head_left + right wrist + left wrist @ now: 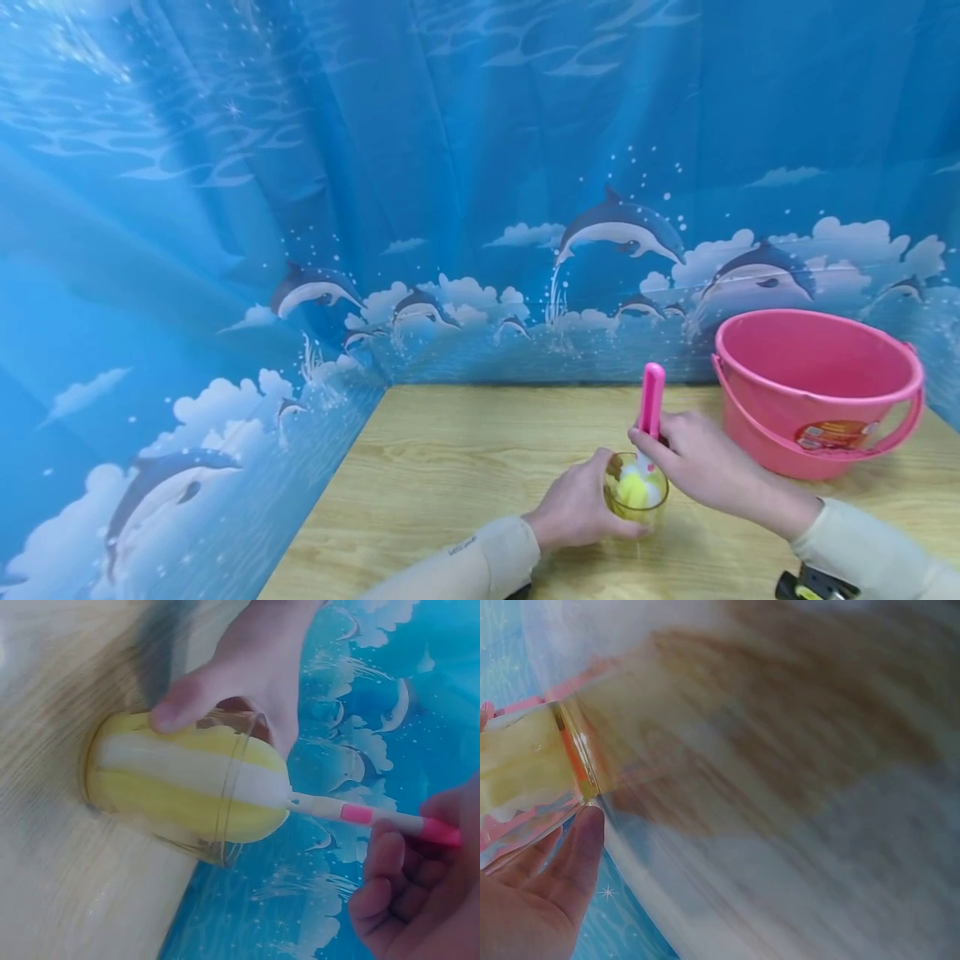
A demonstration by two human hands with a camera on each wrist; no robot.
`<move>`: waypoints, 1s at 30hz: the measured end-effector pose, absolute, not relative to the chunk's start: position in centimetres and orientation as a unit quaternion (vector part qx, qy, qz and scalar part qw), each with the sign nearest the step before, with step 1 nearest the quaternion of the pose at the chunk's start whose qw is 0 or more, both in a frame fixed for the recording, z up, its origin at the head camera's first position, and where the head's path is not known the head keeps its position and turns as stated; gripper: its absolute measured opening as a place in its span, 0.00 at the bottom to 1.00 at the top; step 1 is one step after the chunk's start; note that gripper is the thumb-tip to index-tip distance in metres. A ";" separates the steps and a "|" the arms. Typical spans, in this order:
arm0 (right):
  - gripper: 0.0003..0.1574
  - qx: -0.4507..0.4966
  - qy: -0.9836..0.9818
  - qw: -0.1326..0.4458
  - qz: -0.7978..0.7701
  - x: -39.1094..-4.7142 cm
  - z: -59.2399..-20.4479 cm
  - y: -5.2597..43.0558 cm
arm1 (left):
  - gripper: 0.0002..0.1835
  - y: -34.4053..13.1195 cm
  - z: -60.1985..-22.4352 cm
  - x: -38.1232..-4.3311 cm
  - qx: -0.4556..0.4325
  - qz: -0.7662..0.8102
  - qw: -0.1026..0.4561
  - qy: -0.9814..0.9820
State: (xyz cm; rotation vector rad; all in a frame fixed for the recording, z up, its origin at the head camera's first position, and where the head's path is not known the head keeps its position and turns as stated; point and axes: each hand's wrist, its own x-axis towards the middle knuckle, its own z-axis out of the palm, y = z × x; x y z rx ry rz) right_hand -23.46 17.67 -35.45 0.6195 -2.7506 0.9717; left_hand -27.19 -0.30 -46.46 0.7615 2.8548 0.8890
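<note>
A clear amber-tinted glass (654, 518) stands near the front of the table, and my left hand (573, 504) grips it round the side. Inside it sits the yellow and white sponge head of a cup brush (187, 769), which fills most of the glass in the right wrist view. My right hand (701, 462) holds the brush by its pink and white handle, whose pink end (652, 392) points up above the hand. In the left wrist view, fingertips (591, 825) touch the glass near its amber base, and a pale blur covers much of that picture.
A pink bucket (817, 400) with a lowered handle and a red label stands on the right, beyond my right forearm. The wood-grain table (450, 442) meets a blue dolphin-print curtain (480, 208) at the back and left.
</note>
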 end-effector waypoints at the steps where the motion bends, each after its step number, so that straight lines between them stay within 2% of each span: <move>1: 0.21 0.206 -0.920 0.079 0.325 -23.5 -35.5 17.7 | 0.43 -0.3 -46.5 -27.2 0.245 0.288 0.029 0.925; 21: 0.27 0.192 -0.929 0.100 0.299 -24.1 -34.5 18.6 | 0.44 -0.1 -46.5 -27.3 0.224 0.284 0.041 0.931; 30: 0.22 0.191 -0.926 0.089 0.314 -24.2 -35.3 18.5 | 0.42 -0.2 -46.6 -27.4 0.237 0.273 0.031 0.932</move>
